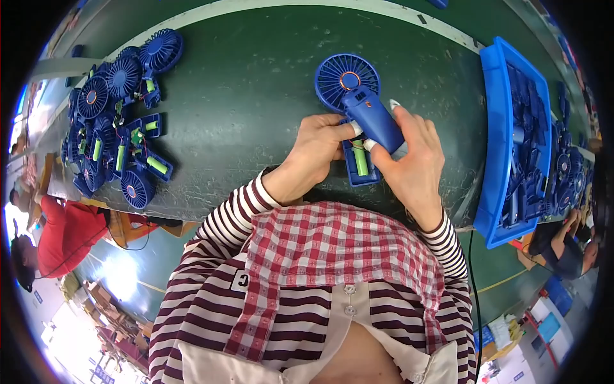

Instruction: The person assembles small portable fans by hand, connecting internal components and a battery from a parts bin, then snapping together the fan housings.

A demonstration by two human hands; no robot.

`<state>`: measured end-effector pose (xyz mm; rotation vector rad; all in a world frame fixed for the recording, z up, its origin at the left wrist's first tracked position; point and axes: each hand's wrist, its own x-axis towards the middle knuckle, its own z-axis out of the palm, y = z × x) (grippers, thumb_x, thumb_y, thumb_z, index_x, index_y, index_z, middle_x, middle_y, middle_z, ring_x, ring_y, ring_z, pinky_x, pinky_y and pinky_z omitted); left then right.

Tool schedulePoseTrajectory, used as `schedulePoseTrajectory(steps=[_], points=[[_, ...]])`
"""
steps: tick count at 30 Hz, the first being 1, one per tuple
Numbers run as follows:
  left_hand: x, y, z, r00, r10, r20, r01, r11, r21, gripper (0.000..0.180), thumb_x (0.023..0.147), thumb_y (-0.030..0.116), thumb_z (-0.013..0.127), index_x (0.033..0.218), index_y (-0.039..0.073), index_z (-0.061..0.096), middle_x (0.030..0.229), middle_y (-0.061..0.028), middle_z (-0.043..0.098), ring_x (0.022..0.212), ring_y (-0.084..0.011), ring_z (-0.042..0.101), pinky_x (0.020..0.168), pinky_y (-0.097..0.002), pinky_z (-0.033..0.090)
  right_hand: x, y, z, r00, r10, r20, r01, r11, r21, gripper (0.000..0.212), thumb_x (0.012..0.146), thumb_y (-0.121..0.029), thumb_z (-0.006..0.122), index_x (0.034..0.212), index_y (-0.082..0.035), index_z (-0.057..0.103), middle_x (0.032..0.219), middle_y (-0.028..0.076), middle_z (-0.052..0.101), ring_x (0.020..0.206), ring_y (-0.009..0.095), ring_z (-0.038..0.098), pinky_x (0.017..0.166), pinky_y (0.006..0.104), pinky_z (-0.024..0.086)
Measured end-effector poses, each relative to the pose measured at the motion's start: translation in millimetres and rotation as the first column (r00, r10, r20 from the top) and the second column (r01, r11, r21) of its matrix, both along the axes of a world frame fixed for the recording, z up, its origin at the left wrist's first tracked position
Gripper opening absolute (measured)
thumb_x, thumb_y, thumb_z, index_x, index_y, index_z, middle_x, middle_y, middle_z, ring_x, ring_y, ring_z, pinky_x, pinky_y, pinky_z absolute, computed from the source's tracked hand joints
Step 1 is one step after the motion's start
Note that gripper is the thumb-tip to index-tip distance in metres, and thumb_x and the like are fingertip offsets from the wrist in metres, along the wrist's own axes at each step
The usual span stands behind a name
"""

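Observation:
A blue handheld fan (330, 69) is in front of me, its round slatted head pointing away from me. Its handle lies opened, with a green cylindrical battery (360, 159) in the hollow at the near end. My left hand (314, 146) grips the handle just below the fan head, thumb on top. In my right hand (412, 150) is a blue handle cover (374, 120), held between thumb and fingers at a slant over the opened handle. The cover hides the upper part of the hollow. White tips cover some of my fingers and thumbs.
On the left is a pile of opened blue fans (123, 77) with green batteries and circuit boards showing. A blue plastic bin (495, 137) of handle covers (526, 121) stands at the right. The green work surface (243, 77) lies between. Other people sit at both sides.

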<state>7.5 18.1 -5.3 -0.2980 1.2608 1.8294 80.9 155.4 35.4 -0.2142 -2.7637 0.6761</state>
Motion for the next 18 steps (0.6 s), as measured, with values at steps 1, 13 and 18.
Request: schedulePoseTrajectory(steps=[1, 13, 18], points=[[2, 1, 0, 1.000, -0.002, 0.009, 0.002, 1.000, -0.007, 0.019, 0.084, 0.012, 0.062, 0.094, -0.004, 0.062, 0.083, -0.0076, 0.063, 0.070, -0.0143, 0.061, 0.060, -0.0286, 0.052, 2, 0, 2, 1.000, 0.009, 0.004, -0.009, 1.000, 0.003, 0.050, 0.064, -0.010, 0.071, 0.110, 0.003, 0.056, 0.088, 0.012, 0.058, 0.079, 0.024, 0.057, 0.068, 0.0329, 0.047], [0, -3, -4, 0.998, -0.025, 0.056, 0.024, 1.000, 0.013, 0.031, 0.086, 0.026, 0.059, 0.101, -0.002, 0.059, 0.091, -0.0079, 0.062, 0.080, -0.0169, 0.062, 0.073, -0.0318, 0.050, 35, -8, 29, 0.988, -0.002, 0.157, 0.018, 0.994, -0.104, 0.054, 0.063, -0.012, 0.070, 0.110, 0.008, 0.052, 0.079, 0.012, 0.050, 0.064, 0.020, 0.051, 0.055, 0.0290, 0.043], [-1, -3, 0, 0.991, 0.008, 0.131, -0.014, 0.999, 0.042, 0.045, 0.089, 0.041, 0.050, 0.105, -0.001, 0.055, 0.096, -0.0108, 0.061, 0.086, -0.0193, 0.060, 0.079, -0.0355, 0.047, 25, -20, 24, 0.980, 0.047, 0.192, -0.036, 0.997, -0.062, 0.055, 0.062, -0.014, 0.071, 0.110, 0.006, 0.053, 0.082, 0.015, 0.054, 0.068, 0.028, 0.058, 0.060, 0.0353, 0.048]])
